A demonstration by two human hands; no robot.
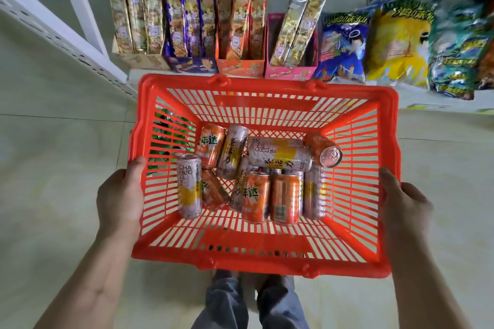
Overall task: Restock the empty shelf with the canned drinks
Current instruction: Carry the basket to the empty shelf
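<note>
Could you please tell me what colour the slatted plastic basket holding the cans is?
Bright orange-red, clearest in the head view: the slatted plastic basket.

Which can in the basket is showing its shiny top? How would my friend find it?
Look in the red basket that the two hands hold. Go to the right end of the can pile. There an orange can is tipped so its silver lid with the pull tab faces up; the other cans show mainly their sides.

Pale glossy floor tiles [53, 168] reflect soft light. A white shelf [441, 100] holds snack bags [401, 43] and boxed packets [187, 16].
</note>
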